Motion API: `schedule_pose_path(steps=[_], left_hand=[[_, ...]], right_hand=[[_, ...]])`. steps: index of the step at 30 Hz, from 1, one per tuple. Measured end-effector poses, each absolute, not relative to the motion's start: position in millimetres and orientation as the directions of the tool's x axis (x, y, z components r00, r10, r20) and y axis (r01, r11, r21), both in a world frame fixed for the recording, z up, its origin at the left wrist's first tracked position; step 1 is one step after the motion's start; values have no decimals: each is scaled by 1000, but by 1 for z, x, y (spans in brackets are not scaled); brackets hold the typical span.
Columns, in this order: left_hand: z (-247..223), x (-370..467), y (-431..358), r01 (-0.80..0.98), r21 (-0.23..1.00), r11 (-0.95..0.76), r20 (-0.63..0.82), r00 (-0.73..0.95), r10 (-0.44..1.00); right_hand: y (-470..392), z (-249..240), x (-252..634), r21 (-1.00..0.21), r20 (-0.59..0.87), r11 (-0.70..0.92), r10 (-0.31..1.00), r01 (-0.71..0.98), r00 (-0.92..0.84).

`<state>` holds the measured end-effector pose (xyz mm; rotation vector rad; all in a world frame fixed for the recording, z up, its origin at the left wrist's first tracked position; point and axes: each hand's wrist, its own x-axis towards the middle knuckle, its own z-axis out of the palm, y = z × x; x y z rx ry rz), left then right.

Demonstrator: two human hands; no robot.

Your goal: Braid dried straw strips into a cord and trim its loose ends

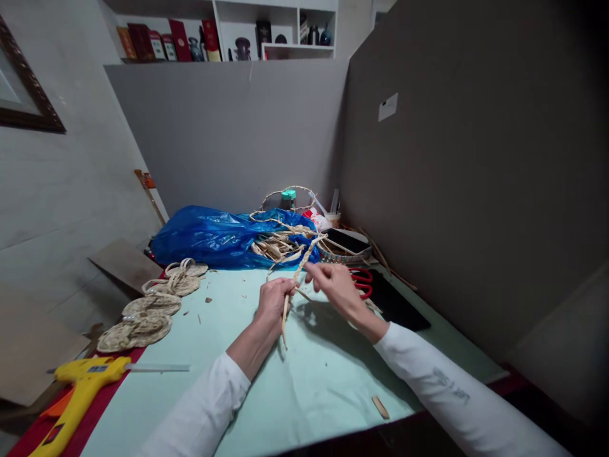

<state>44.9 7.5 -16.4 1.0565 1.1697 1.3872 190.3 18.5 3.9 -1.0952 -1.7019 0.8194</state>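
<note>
Braided cord (304,259); right-sleeve lettering (451,385) too blurred

no legible text, print (451,386) on right sleeve (419,368) too blurred

Passage lay open on surface (214,343) between left hand (276,297) and woven pieces (136,330), strewn with small scraps (208,299); second gap, between forearms (247,355). Obstacles: blue bag (204,235) barred far side; braided strand (302,261) rose from left hand toward it; scissors (363,282) and black pad (397,304) flanked right hand (340,289); grey panel (451,158) closed off right; glue gun (88,374) occupied near left.
</note>
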Motion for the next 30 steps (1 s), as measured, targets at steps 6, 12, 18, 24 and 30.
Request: schedule_pose_path(steps=[6, 12, 18, 24, 30], left_hand=[[-22, 61, -2, -2, 999, -34, 34, 31, 999], [-20, 70, -6, 155, 972, -176, 169, 60, 984], [-17, 64, -3, 208, 959, -194, 209, -55, 976], [-12, 48, 6, 160, 965, -206, 216, -49, 975], [-13, 48, 10, 225, 956, -190, 191, 18, 981]], right_hand=[[52, -10, 205, -979, 164, 183, 970, 91, -179], [69, -27, 199, -995, 96, 92, 988, -38, -120], [57, -20, 198, -990, 109, 80, 956, -116, -271], [26, -13, 188, -998, 64, 41, 827, -54, -559], [31, -14, 190, -980, 106, 174, 863, 94, -494]])
